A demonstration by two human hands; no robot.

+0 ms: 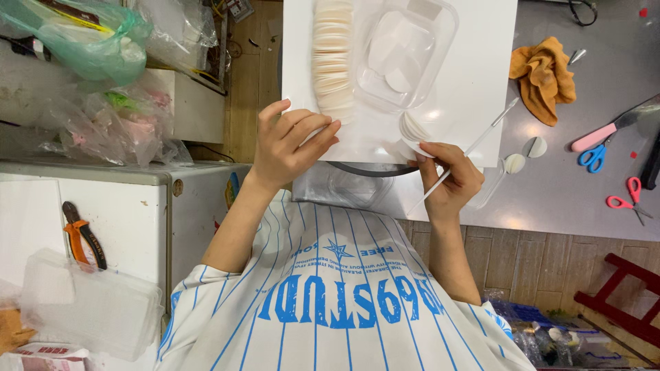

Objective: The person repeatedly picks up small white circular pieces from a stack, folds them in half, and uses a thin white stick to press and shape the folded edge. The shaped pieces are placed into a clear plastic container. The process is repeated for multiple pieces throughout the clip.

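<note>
The right hand (450, 180) pinches a thin white brush (474, 145) like a pen, its handle running up and right over the white board (474, 69), while its fingertips also press on a small white disc (416, 130) at the board's near edge. The left hand (289, 148) grasps nothing; it lies flat with fingers spread on the board's near left corner, just beside the long row of stacked round pads (333, 58). A clear plastic tray (405, 51) with more white pieces sits mid-board.

To do this well, I judge the left hand should pin the board so it cannot slide on the grey desk (584, 185), and the brush should work lightly so the disc stays flat and unbent. Two more discs (524, 155) lie on the desk beyond the board's right edge, near blue scissors (592, 156) and an orange cloth (544, 79).
</note>
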